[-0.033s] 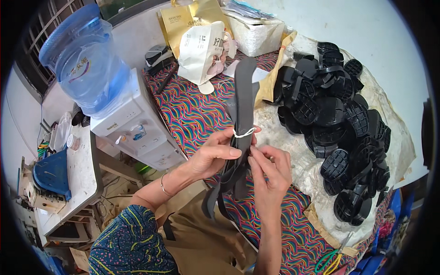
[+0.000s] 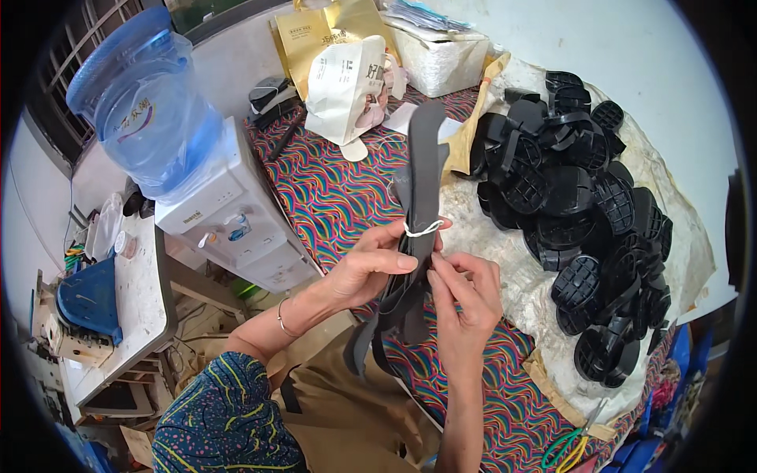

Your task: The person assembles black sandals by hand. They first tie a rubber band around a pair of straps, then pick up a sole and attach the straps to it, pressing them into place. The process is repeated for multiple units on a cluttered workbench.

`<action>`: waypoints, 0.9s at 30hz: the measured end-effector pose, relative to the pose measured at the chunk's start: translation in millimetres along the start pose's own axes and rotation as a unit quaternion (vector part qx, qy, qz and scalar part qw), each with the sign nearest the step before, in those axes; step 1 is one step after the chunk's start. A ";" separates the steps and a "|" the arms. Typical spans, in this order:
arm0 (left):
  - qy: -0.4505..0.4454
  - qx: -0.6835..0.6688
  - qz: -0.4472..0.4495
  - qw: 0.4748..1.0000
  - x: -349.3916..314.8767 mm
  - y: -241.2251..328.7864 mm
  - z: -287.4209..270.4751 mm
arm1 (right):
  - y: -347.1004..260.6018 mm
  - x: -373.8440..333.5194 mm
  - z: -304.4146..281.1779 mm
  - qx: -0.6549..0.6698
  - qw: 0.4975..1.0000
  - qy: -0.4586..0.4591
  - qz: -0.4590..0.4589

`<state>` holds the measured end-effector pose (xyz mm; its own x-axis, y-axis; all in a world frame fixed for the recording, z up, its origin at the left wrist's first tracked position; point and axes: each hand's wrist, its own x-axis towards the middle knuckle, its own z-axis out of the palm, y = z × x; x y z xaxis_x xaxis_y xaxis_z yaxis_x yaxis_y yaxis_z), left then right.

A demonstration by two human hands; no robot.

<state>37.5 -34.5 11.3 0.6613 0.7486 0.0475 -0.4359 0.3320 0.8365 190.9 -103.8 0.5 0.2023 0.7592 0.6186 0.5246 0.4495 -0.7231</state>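
Got this bundle of long, flat, round-ended dark grey strips [image 2: 426, 173] clasped in my left hand [image 2: 369, 265], roughly upright above the wavy-striped cloth [image 2: 335, 193], white string [image 2: 423, 229] looped round it. My right hand [image 2: 467, 293] is at its edge; can't tell if it's pinching anything.

Right now the scene is being watched from the person's head, through the left of two wide fisheye cameras worn side by side! The view is tipped down at the tabletop [image 2: 331, 177]; the left hand [image 2: 368, 264] and right hand [image 2: 471, 296] are caught close up, near the centre. Farther out, the water dispenser [image 2: 225, 209] is taken in at left, the white wall [image 2: 623, 47] at upper right, and straight edges are bent toward the dark, rounded rim.
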 end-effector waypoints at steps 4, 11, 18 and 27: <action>-0.020 -0.015 -0.022 0.999 5.5 -11.5 -0.9 | 3.6 -4.4 -4.7 0.048 0.998 0.018 0.044; 0.035 0.013 -0.051 0.998 15.2 -25.4 6.3 | 10.8 -14.8 -20.7 0.071 0.995 0.005 0.074; 0.018 0.082 -0.013 0.996 17.8 -32.5 18.4 | 15.0 -23.0 -36.5 0.069 0.989 -0.006 0.131; 0.076 0.153 -0.012 0.985 25.4 -51.6 27.3 | 20.2 -26.4 -38.9 -0.111 0.993 -0.026 -0.033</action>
<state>93.4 -48.3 -15.7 0.5605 0.8273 -0.0367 -0.2010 0.1789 0.9631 228.2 -133.1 -18.4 0.1219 0.7577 0.6411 0.7058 0.3879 -0.5927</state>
